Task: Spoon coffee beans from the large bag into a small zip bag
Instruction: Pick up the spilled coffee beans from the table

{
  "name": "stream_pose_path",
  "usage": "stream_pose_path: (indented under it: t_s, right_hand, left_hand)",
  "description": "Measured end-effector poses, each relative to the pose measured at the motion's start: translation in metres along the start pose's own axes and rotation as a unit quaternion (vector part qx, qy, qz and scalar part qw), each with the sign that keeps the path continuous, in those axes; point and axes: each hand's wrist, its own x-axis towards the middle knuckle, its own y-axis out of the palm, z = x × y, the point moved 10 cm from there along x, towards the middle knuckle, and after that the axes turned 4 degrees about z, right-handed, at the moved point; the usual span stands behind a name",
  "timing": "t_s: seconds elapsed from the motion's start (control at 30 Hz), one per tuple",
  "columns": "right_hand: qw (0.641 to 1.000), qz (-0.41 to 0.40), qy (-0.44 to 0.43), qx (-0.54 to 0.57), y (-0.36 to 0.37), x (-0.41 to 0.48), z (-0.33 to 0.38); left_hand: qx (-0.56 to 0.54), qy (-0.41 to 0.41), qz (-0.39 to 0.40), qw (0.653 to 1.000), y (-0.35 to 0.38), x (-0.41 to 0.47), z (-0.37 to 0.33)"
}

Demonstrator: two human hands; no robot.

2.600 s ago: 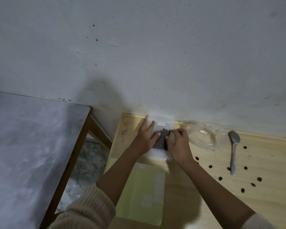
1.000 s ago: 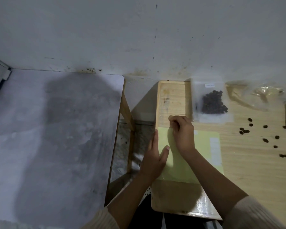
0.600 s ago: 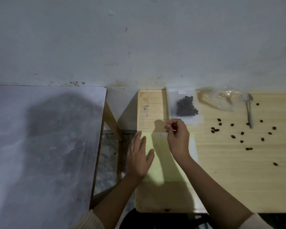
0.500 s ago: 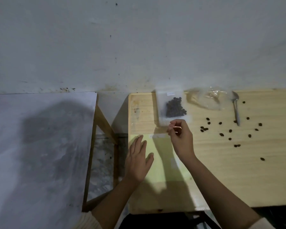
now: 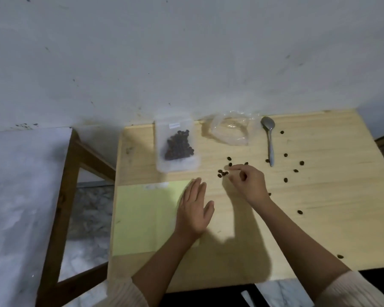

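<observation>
Beans (image 5: 178,145) sit mostly inside the zip bag (image 5: 177,166), which lies flat in the upper centre of the frame, against the wall. Loose beans (image 5: 222,173) are scattered over the table (image 5: 308,229) to its right. The right hand (image 5: 248,183) has left the near edge of the zip bag, where it was half a second ago, and is now right of centre over a small cluster of loose beans. Its fingers are curled, thumb and forefinger tips close together; whether a bean is pinched, cannot tell. The left hand (image 5: 194,210) has slid right and lies flat, fingers straight, holding nothing, on the right edge of the yellow sheet (image 5: 145,218). Reading: filling looks mostly done, and the work has turned to gathering strays by hand. The spoon (image 5: 269,142) lies untouched in the upper right, bowl toward the wall. The clear bag (image 5: 230,132), crumpled and apparently near empty, lies between the zip bag and the spoon. A grey table (image 5: 20,196) fills the left of the frame, across a gap. Obstacles: strays are spread wide, some beyond the spoon and near the lower right edge, and whether the zip bag's mouth is open cannot be made out.
</observation>
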Motion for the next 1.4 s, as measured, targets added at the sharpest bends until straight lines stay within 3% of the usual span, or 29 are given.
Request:
stream_pose_path:
  t_s: [0.17, 0.33, 0.47, 0.63, 0.7, 0.77, 0.83, 1.0, 1.27, 1.4]
  right_hand:
    - [0.996, 0.067, -0.05, -0.019, 0.018, 0.017, 0.004]
    - [0.993, 0.093, -0.07, 0.014, 0.022, 0.022, -0.004]
    - [0.988, 0.126, -0.084, -0.033, 0.034, 0.022, -0.006]
    - [0.984, 0.091, 0.037, 0.147, 0.022, 0.022, -0.025]
    - [0.946, 0.095, 0.087, 0.296, 0.026, 0.022, -0.028]
    - [0.92, 0.103, 0.125, 0.357, 0.029, 0.022, -0.032]
    - [0.937, 0.126, 0.117, 0.304, 0.029, 0.022, -0.026]
    - [0.988, 0.137, -0.024, 0.068, 0.036, 0.028, -0.003]
    - [0.976, 0.135, -0.143, -0.097, 0.054, 0.032, 0.001]
    - [0.969, 0.159, -0.142, -0.123, 0.056, 0.027, -0.008]
  left_hand:
    - [0.027, -0.113, -0.012, 0.993, 0.005, 0.01, 0.009]
    - [0.091, -0.125, -0.027, 0.988, 0.009, 0.008, 0.007]
    - [0.122, -0.131, -0.026, 0.984, 0.011, 0.009, 0.006]
    - [0.121, -0.141, -0.016, 0.983, 0.013, 0.009, 0.009]
    - [0.116, -0.14, -0.016, 0.983, 0.012, 0.01, 0.008]
    - [0.113, -0.14, -0.015, 0.983, 0.011, 0.01, 0.007]
    - [0.11, -0.141, -0.016, 0.984, 0.01, 0.009, 0.007]
    - [0.106, -0.143, -0.013, 0.984, 0.01, 0.009, 0.008]
    - [0.12, -0.137, -0.007, 0.983, 0.013, 0.008, 0.007]
    - [0.119, -0.136, -0.02, 0.983, 0.011, 0.009, 0.007]
